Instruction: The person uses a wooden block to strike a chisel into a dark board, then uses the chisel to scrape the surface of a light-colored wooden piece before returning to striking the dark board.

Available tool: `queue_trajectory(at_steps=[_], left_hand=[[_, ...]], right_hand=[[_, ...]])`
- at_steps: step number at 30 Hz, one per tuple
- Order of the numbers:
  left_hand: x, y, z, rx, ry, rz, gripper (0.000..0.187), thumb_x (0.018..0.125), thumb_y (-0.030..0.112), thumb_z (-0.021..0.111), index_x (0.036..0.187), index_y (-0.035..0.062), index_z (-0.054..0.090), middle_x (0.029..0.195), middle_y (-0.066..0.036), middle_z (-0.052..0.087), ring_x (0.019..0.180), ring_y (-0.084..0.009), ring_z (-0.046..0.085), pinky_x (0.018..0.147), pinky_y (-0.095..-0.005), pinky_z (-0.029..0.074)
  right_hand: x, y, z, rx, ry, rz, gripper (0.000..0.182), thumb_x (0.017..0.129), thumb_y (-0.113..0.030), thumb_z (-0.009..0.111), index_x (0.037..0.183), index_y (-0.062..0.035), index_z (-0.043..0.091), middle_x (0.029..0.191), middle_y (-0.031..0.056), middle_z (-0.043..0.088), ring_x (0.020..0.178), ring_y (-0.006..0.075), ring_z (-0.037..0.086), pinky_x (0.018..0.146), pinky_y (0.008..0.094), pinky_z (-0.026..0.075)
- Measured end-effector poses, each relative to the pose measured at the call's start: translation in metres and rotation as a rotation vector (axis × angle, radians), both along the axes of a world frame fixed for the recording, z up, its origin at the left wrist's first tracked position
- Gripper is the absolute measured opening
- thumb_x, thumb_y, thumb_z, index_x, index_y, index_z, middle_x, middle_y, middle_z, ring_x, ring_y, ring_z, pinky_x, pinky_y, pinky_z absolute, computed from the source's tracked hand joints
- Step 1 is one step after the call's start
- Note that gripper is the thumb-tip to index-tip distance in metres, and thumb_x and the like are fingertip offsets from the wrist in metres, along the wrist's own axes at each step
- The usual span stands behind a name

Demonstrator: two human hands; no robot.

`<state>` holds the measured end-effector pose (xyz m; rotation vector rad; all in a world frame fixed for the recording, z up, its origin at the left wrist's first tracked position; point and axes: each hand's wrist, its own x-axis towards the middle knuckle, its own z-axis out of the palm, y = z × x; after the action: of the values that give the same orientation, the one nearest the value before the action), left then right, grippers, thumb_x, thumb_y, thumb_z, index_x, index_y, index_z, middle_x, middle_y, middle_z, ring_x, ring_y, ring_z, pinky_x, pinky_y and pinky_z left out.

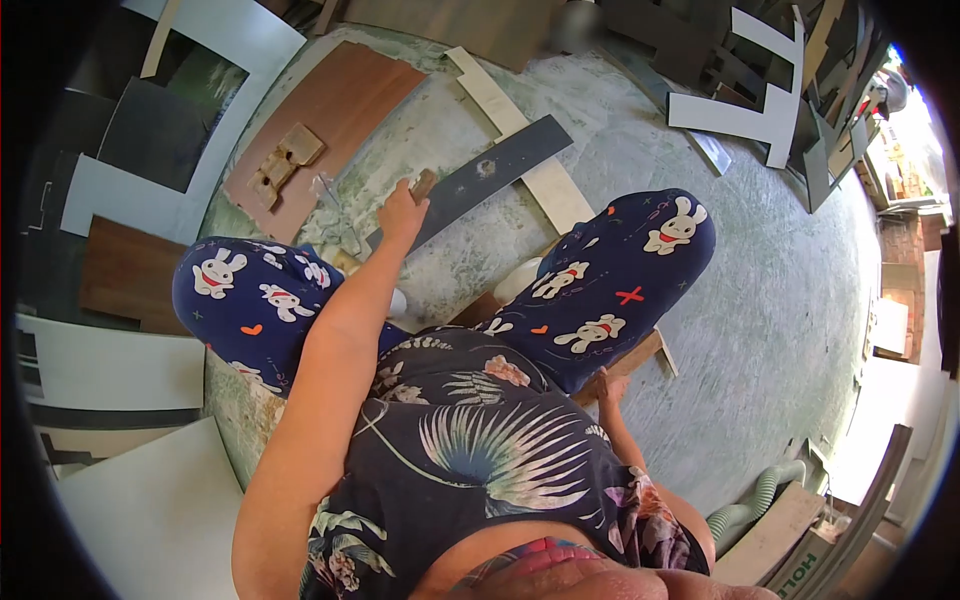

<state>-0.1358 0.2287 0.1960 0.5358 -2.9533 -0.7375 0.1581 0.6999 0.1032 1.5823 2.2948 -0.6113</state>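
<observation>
My left hand point(403, 215) is closed round a small brown block point(425, 183), at the near left part of a long dark board point(500, 172). The dark board lies on the floor across a pale narrow strip point(555, 190) and has dusty patches on its face. Beside my right thigh, my right hand point(610, 386) grips the edge of a brown wooden piece point(637, 356), which my leg partly hides. A brown panel point(350, 105) lies at the left front with a light wooden block with hollows point(286, 166) on it.
White and dark panels point(90, 195) lean along the left. Cut panel pieces point(740, 115) are piled at the front right. A green ribbed hose point(760, 500) and wooden lengths point(770, 540) lie at the lower right. My bent knees flank the dark board.
</observation>
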Motion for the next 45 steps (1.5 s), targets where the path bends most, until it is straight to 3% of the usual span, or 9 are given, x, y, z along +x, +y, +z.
queue_trajectory(at_steps=[11,15,21,26,29,31,38,41,45], left_hand=[[-0.085,-0.004,0.080,0.044,0.450,0.024,0.044,0.074,0.033,0.074,0.110,0.0123,0.057,0.088,-0.014,0.069,0.087,-0.0348,0.066,0.077,-0.0499,0.045],[-0.099,-0.001,0.095,0.106,0.483,0.047,0.043,0.075,0.033,0.074,0.108,0.0110,0.057,0.086,-0.014,0.069,0.083,-0.0350,0.067,0.075,-0.0476,0.047],[-0.100,0.000,0.088,0.335,0.451,0.289,0.046,0.074,0.034,0.072,0.108,0.0084,0.055,0.094,-0.015,0.069,0.090,-0.0345,0.066,0.081,-0.0481,0.046],[-0.120,0.005,0.067,0.587,0.412,0.546,0.054,0.073,0.033,0.066,0.117,0.0075,0.048,0.103,-0.016,0.066,0.098,-0.0348,0.063,0.090,-0.0504,0.039],[-0.121,0.010,0.073,0.686,0.336,0.596,0.058,0.073,0.031,0.063,0.121,0.0067,0.045,0.104,-0.014,0.065,0.098,-0.0343,0.062,0.093,-0.0499,0.035],[-0.120,0.011,0.075,0.751,0.285,0.629,0.058,0.073,0.030,0.063,0.122,0.0062,0.043,0.106,-0.013,0.064,0.098,-0.0334,0.061,0.095,-0.0491,0.034],[-0.129,0.010,0.058,0.872,0.242,0.756,0.056,0.072,0.034,0.063,0.117,0.0052,0.046,0.113,-0.016,0.059,0.106,-0.0352,0.057,0.095,-0.0484,0.037],[-0.137,0.005,0.057,0.881,0.232,0.794,0.054,0.072,0.035,0.063,0.114,0.0041,0.046,0.111,-0.016,0.060,0.106,-0.0350,0.057,0.094,-0.0481,0.038],[-0.140,-0.005,0.049,0.896,0.270,0.825,0.052,0.073,0.034,0.063,0.112,0.0027,0.048,0.107,-0.018,0.061,0.103,-0.0354,0.059,0.090,-0.0460,0.042]], right_hand=[[-0.015,-0.010,0.010,0.015,-0.071,-0.082,0.083,0.065,-0.042,0.083,0.124,0.0003,0.041,0.121,0.0239,0.057,0.108,0.0390,0.059,0.092,0.0453,0.048],[-0.001,0.008,-0.024,0.039,0.002,-0.004,0.074,0.070,-0.036,0.079,0.124,0.0018,0.044,0.114,0.0233,0.061,0.105,0.0369,0.061,0.090,0.0437,0.048],[0.017,0.000,-0.003,0.029,0.324,0.060,0.065,0.073,-0.033,0.075,0.121,0.0027,0.048,0.109,0.0222,0.063,0.102,0.0351,0.062,0.088,0.0426,0.048],[-0.016,-0.009,0.092,0.130,0.611,-0.069,0.048,0.079,-0.029,0.066,0.113,0.0035,0.055,0.101,0.0196,0.064,0.095,0.0321,0.063,0.085,0.0413,0.048],[-0.030,0.050,0.119,0.351,0.821,0.164,0.042,0.084,-0.028,0.064,0.110,0.0042,0.056,0.094,0.0157,0.063,0.083,0.0260,0.061,0.075,0.0381,0.049],[-0.054,0.061,0.179,0.338,0.882,0.076,0.041,0.088,-0.029,0.061,0.109,0.0057,0.055,0.089,0.0140,0.061,0.081,0.0226,0.060,0.071,0.0368,0.049],[-0.134,0.033,0.390,0.597,1.209,0.080,0.065,0.088,-0.042,0.062,0.125,0.0089,0.046,0.119,0.0225,0.056,0.101,0.0275,0.059,0.088,0.0354,0.048],[-0.178,0.003,0.456,0.450,1.425,0.299,0.041,0.094,-0.030,0.053,0.117,0.0034,0.049,0.106,0.0165,0.065,0.092,0.0227,0.062,0.081,0.0326,0.051],[-0.216,-0.059,0.509,0.242,1.491,0.288,0.044,0.092,-0.033,0.053,0.122,-0.0006,0.047,0.113,0.0146,0.065,0.089,0.0186,0.058,0.078,0.0312,0.048]])
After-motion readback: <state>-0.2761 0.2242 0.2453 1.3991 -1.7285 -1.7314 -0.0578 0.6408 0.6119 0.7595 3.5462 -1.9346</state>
